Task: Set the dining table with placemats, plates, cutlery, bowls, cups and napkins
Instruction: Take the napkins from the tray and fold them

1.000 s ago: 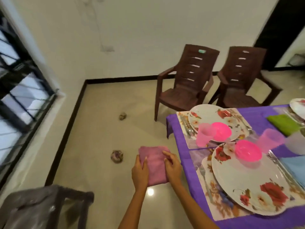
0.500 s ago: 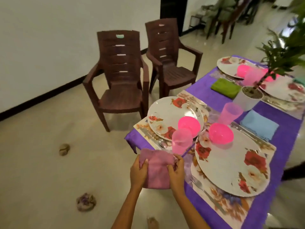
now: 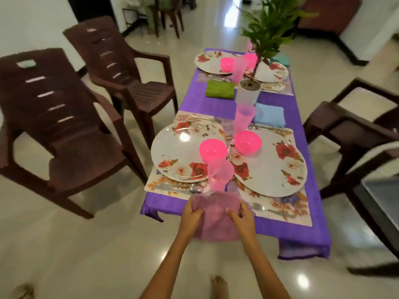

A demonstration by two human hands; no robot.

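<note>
both grips pinching the pink napkin [image 3: 216, 219]: left hand [image 3: 192, 214] on its left edge, right hand [image 3: 243, 216] on its right, fingers curled into the cloth. now held over the near end of the purple tabletop [image 3: 311, 229], just short of the pink cup [image 3: 219, 174], where a second ago it hung over bare floor off to the side. probably about to be laid down between the two near placemats [image 3: 164, 186]. near plates [image 3: 179, 152] each carrying one pink bowl [image 3: 212, 150], seemingly empty. blue napkin [image 3: 268, 115] and green napkin [image 3: 219, 89] already laid; white pot [image 3: 248, 93] holding a leafy plant.
</note>
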